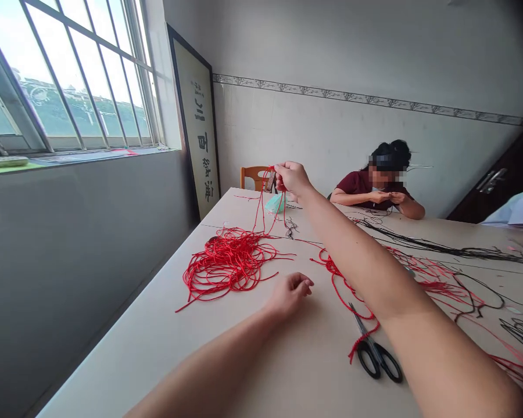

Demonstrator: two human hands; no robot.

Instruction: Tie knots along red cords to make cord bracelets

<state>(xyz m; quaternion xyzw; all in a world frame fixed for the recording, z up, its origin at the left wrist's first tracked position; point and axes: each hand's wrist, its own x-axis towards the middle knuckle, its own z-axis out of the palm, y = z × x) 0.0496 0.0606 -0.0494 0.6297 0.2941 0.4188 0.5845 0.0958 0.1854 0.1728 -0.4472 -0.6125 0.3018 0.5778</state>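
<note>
My right hand is raised over the far part of the table, its fingers pinched on red cord. Strands of it hang down toward a loose pile of red cord at the table's left side. Resting on the tabletop to the right of that pile, my left hand has its fingers curled in, and no cord shows in them. Scissors with black handles lie under my right forearm, with a braided red cord running across them.
Black cords stretch along the table's far right, near more red strands. A green translucent bag sits at the far edge. Across the table another person works with both hands. A light sleeve shows at the right.
</note>
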